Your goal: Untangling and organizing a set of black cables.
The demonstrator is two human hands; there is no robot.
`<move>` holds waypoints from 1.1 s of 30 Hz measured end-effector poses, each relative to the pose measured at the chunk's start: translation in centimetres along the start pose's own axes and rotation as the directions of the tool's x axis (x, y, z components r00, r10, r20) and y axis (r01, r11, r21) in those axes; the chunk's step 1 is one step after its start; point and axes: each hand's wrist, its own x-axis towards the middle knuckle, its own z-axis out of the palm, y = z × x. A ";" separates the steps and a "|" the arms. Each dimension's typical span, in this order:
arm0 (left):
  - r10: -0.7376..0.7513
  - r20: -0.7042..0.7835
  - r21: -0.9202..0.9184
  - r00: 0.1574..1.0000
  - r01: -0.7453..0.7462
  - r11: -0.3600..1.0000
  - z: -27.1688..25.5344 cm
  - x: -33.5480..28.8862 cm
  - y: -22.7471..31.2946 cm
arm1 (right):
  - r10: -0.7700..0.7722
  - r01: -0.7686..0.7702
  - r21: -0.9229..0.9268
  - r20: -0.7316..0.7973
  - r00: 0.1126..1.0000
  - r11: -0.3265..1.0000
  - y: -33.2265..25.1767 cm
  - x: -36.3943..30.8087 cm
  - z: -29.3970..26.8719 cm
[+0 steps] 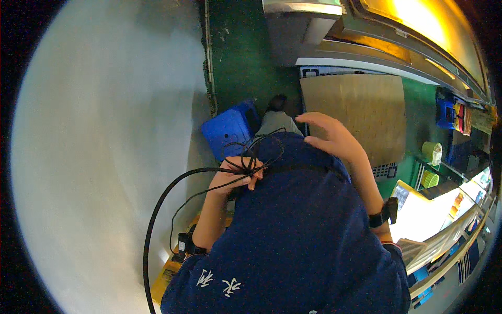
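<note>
A black cable (pixel 158 206) arcs up from the lower left edge to my left hand (pixel 241 175). That hand is closed around a gathered bunch of thin black cord (pixel 270 137), whose loose loops spread above the fingers in front of my dark blue shirt. One thin strand hangs from the bunch and curves down toward my left wrist. My right hand (pixel 333 137) is raised off to the right of the loops, thumb and fingers apart, holding nothing. Dark straps with small black boxes are on both wrists.
A blue plastic stool or box (pixel 227 131) stands by the pale wall (pixel 115 131). A cardboard sheet (pixel 355 115) lies on a blue pallet. Light green baskets (pixel 432 152) and a bright tabletop (pixel 423 214) are at the right; something yellow (pixel 166 277) lies lower left.
</note>
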 end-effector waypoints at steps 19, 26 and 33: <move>0.155 -0.086 0.939 0.984 0.029 0.342 -1.3 3.4 5.3 | -0.339 0.352 0.232 -0.095 0.936 0.907 -5.6 2.8 -1.1; 0.060 -0.070 0.953 0.996 0.049 0.300 -0.8 3.0 6.0 | -0.571 0.537 -0.193 -0.304 0.763 0.821 -8.3 3.6 -3.1; -0.225 -0.052 0.487 0.973 0.221 0.845 0.1 2.5 9.1 | -0.568 0.449 -0.394 -0.270 0.777 0.802 -8.5 5.5 -2.7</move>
